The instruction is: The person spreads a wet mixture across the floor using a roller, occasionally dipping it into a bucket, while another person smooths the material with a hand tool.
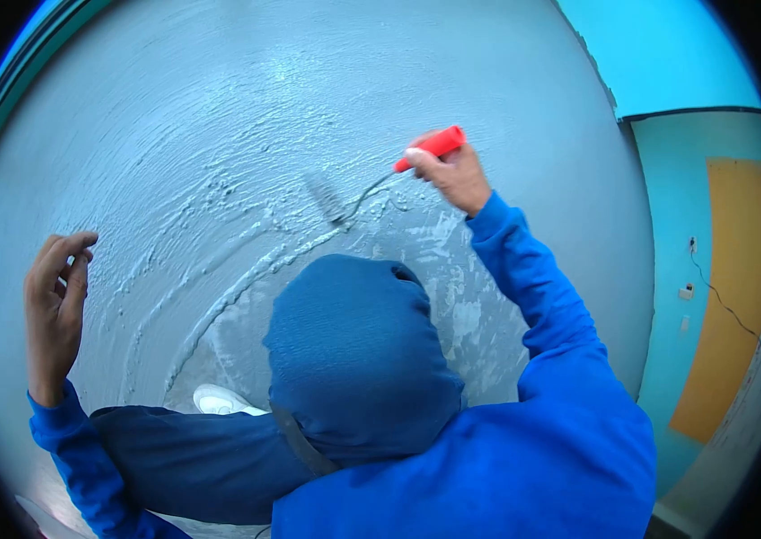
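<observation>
Dark blue cloth rises in a rounded form nearest the camera, in front of my bright blue jacket; I cannot tell what it covers. Beyond it extends the grey surface, carrying ridged coating.

Right hand: I hold the red handle with my thumb along its near side and my fingers wrapped behind it. From the handle, a bent metal rod runs down and left to the roller.

Roller position: left of my right grip and slightly below it, inward from the surface's upper edge. Its long axis slants from upper left to lower right, crossing the general line of the handle. Its outline is blurred; I cannot tell whether it touches the coating. A thick ridge begins just below it.

Left hand: near the surface's left edge, well apart from the roller; fingers loosely bent, nothing visible between them. My right hand is nearer the roller.
</observation>
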